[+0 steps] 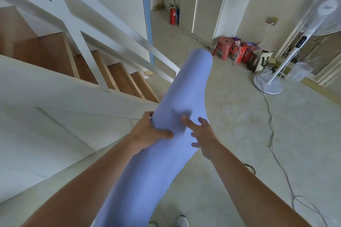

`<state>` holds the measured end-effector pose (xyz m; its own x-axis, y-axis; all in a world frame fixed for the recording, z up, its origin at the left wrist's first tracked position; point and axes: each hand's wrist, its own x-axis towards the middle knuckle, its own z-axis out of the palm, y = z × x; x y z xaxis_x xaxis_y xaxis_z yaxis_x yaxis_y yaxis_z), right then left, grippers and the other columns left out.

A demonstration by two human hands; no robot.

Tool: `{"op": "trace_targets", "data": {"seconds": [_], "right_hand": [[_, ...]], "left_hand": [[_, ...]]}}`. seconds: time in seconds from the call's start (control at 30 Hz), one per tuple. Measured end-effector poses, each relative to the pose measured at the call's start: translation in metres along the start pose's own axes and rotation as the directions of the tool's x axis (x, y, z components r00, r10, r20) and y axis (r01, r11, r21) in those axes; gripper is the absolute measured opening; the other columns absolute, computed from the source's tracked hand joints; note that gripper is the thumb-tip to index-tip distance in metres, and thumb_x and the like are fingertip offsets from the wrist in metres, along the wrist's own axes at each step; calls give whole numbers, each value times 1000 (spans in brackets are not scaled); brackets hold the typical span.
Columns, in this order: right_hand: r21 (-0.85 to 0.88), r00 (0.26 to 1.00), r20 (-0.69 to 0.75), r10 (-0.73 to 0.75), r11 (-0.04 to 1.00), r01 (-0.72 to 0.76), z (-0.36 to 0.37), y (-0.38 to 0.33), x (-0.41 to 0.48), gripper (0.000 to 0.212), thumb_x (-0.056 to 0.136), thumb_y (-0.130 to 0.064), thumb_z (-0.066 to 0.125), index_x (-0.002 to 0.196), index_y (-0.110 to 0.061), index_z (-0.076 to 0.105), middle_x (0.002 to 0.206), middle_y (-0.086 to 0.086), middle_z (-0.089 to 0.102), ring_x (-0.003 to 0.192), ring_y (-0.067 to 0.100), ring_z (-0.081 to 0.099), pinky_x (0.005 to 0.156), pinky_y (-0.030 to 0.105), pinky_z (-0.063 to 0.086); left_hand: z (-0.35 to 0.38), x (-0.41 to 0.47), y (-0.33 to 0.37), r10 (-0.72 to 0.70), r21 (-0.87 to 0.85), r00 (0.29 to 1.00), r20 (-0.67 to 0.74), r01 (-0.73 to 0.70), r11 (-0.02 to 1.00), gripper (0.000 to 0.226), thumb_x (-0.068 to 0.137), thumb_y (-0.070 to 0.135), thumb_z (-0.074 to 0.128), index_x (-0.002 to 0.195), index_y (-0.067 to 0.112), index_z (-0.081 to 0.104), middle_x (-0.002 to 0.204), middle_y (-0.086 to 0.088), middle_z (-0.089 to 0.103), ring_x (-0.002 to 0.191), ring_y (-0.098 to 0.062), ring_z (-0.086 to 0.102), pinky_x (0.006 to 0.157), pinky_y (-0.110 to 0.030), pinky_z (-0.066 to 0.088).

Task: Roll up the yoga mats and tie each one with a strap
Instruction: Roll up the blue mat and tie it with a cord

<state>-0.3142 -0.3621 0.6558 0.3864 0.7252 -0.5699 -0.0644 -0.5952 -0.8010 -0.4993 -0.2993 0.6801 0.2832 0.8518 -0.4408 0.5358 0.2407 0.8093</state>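
A rolled blue yoga mat point(184, 88) slants up and away between the hands, off the floor, probably to stop it loosening before strapping; no strap shows on it. The left hand point(147, 134) grips its left side, and the right hand point(204, 138) is spread, fingers touching its right side. Below lies a pale floor point(239, 134). There is a wooden staircase point(110, 75) to the left, a standing fan point(268, 84) to the far right, and a red stool point(223, 46) beyond.

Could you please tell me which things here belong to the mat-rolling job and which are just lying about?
Job: rolled yoga mat, left hand gripping it, right hand open beside it.
Lying about: fan, red stool, fire extinguisher, bags, white cable.
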Motion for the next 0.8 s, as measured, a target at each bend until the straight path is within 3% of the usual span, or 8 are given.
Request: {"op": "trace_targets", "data": {"seconds": [0.17,0.3,0.37,0.43,0.5,0.57,0.67,0.8], "right_hand": [[380,966,253,-55,924,-47,0,-20,14,86,55,-53,90,128,-19,60,121,-1,71,111,24,68,92,46,56],[445,995,61,-80,895,44,-9,-26,19,67,55,-27,89,113,-2,67,102,13,75,90,35,73,79,51,60],[325,988,-143,-54,940,98,-6,-24,21,79,39,-36,93,108,-8,65,99,8,75,83,30,74,71,49,62],[103,944,-325,-61,990,99,0,-21,16,87,32,-51,91,106,-17,57,96,-2,70,81,20,70,68,40,61],[-36,917,-385,-105,994,99,5,-14,7,85,39,-56,89,107,-25,49,96,-9,63,84,17,66,69,33,55],[2,938,-318,-136,990,144,3,-5,3,83,47,-54,89,112,-26,47,105,-8,63,94,18,66,77,34,55],[214,981,-113,-159,960,180,-19,-4,-1,76,53,-47,84,117,-19,56,113,1,69,96,17,70,75,32,58],[402,926,245,-289,899,174,-54,-19,10,56,74,-33,73,121,-4,63,118,15,70,105,27,69,81,33,57]], "left_hand": [[22,-4,11,106,-427,965,239,6,904,58,70,13,86,123,11,61,110,-8,75,98,-28,73,76,-37,59],[31,11,20,146,-398,914,378,18,917,49,76,19,79,122,11,66,116,-9,73,107,-29,70,92,-43,56],[41,18,24,127,-245,944,305,-51,968,88,55,33,85,135,13,56,129,-3,62,114,-24,65,96,-45,54],[56,14,27,125,13,956,266,-134,991,140,37,40,88,156,19,17,136,3,34,122,-14,49,95,-33,51],[72,6,19,134,102,945,299,-171,980,163,34,34,95,155,28,-15,137,6,23,119,-7,42,96,-25,48],[79,5,6,168,6,950,264,-176,984,158,40,25,98,153,34,-12,141,10,30,118,-2,46,87,-16,49],[70,3,-6,237,-279,938,254,-163,946,119,59,-12,87,142,41,21,135,17,49,103,13,59,69,-14,53],[62,-3,-4,343,-447,844,412,-141,883,103,66,-21,78,140,41,41,132,5,63,118,-14,63,84,-33,57]]}}
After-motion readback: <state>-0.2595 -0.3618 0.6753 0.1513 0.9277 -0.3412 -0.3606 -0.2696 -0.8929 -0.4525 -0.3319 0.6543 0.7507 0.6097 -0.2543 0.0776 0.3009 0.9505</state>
